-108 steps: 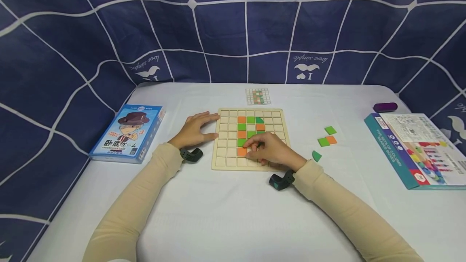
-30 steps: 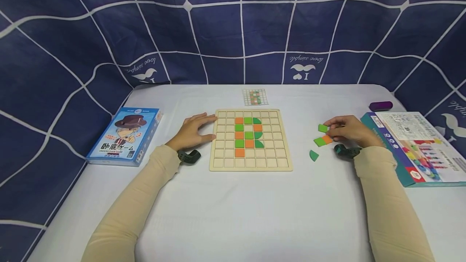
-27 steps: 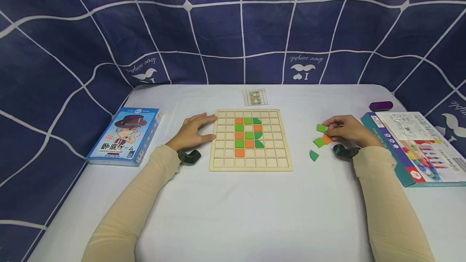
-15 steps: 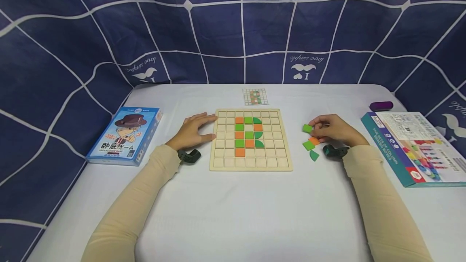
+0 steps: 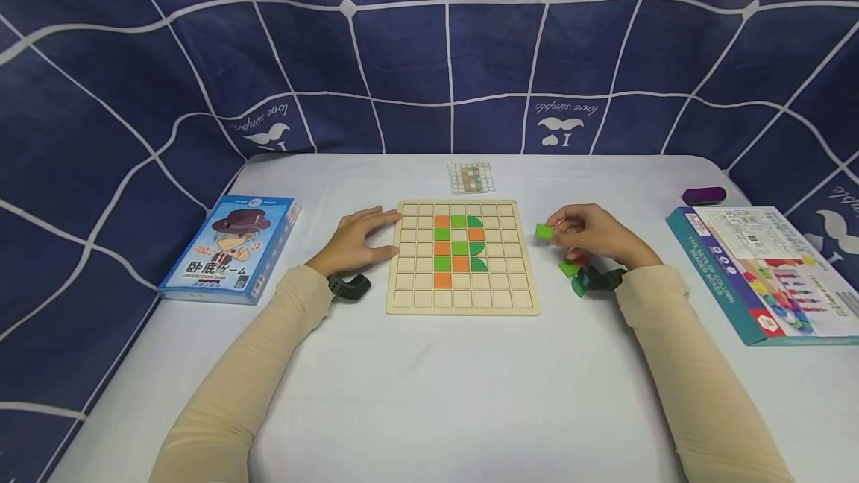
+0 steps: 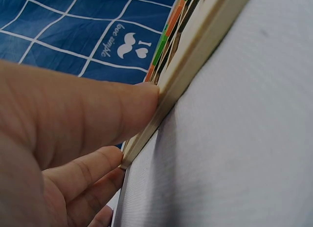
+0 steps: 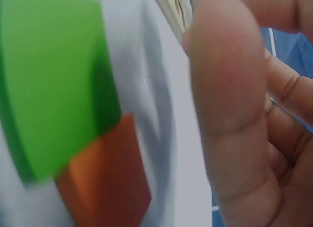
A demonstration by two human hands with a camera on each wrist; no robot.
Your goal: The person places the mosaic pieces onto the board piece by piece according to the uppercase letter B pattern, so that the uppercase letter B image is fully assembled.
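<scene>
My right hand (image 5: pixel 593 233) pinches a light green square tile (image 5: pixel 544 232) between thumb and fingertips, raised just right of the wooden grid board (image 5: pixel 463 304). Under that hand lie another green square tile (image 7: pixel 54 80) and an orange square tile (image 7: pixel 110 173), touching each other in the right wrist view. A dark green quarter-round tile (image 5: pixel 578 287) is partly behind the wrist camera. My left hand (image 5: pixel 356 242) rests at the board's left edge, with thumb and fingertips touching its side in the left wrist view. Orange and green tiles fill several cells in an R-like pattern.
Behind the board lies a small pattern card (image 5: pixel 472 178). A blue game box (image 5: pixel 231 248) stands at the left. On the right are a teal-edged box (image 5: pixel 772 274) and a dark purple oblong object (image 5: pixel 704 196). A blue checked cloth hangs behind the white table.
My right hand has gone from the board to the loose tiles, taken a green square, and come back left with it. The loose green and orange squares slid left. My left hand stays put.
</scene>
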